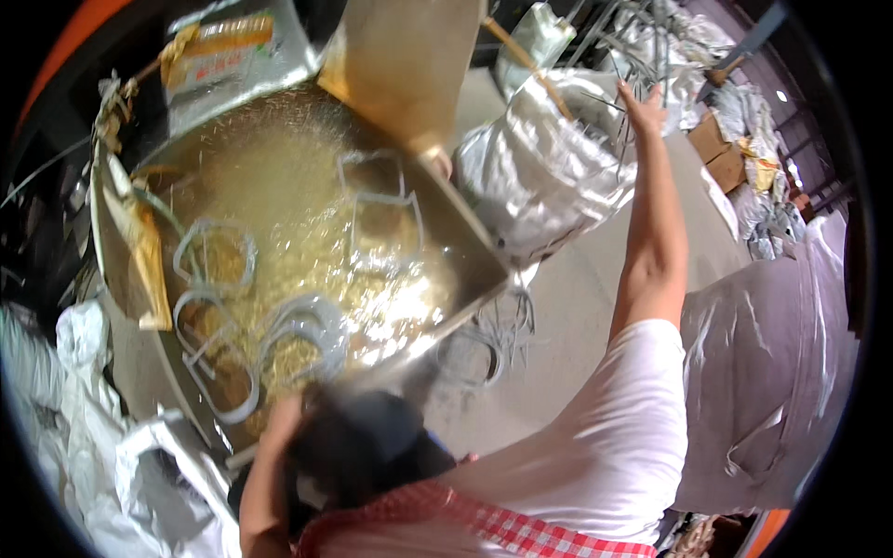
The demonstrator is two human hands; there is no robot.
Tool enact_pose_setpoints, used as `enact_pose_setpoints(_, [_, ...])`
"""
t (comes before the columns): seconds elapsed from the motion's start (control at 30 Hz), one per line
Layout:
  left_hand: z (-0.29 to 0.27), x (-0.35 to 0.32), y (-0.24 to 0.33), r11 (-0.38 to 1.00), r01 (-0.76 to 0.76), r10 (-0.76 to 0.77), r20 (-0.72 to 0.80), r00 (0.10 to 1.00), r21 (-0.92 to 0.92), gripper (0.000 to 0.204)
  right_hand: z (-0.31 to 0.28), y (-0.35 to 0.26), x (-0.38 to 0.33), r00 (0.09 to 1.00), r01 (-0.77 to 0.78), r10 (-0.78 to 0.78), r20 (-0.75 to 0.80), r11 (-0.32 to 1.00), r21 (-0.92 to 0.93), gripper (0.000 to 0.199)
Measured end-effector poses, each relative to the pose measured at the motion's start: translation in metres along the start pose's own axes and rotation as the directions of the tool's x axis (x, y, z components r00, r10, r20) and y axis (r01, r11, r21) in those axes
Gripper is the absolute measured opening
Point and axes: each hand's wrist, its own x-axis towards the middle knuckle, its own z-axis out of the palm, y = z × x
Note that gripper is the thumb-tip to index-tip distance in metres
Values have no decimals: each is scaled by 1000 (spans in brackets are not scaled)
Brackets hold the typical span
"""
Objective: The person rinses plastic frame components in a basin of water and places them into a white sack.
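Grey wire frames (223, 256) lay on bench (465, 270), left hand (279, 418) touched one, grip unclear, right hand (644, 104) open, reaching toward sack (539, 167).

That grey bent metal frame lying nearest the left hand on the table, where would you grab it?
Probably by the near bottom bar of the grey frame, coming from the table's near edge where the left hand already is. It lies flat among golden shavings, so a thin open bar at the rim suits a pinch from above best. The right hand is reaching away.
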Motion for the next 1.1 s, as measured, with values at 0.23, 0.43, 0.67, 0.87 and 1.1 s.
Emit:
enact_pose_setpoints(0.23, [16,18,-45,981,-188,193,-173,966,46,49,70,129,-128,980,163,-151,127,982,-91,54])
enact_pose_setpoints(0.43, [-14,-13,-39,982,-92,89,-28,996,-165,49,79,1,-297,815,240,-436,382,854,461,28])
enact_pose_setpoints(0.67, [-11,6,-23,996,-89,90,-20,996,16,48,72,-179,-472,41,-134,-733,679,669,731,24])
enact_pose_setpoints(0.87, [-21,2,-27,997,-70,74,-176,982,27,27,71,-313,-611,-156,-240,-764,626,644,727,31])
enact_pose_setpoints(1.1, [-50,-23,-30,999,-5,-13,-330,944,-53,33,174,-383,-684,20,-593,-233,972,780,199,54])
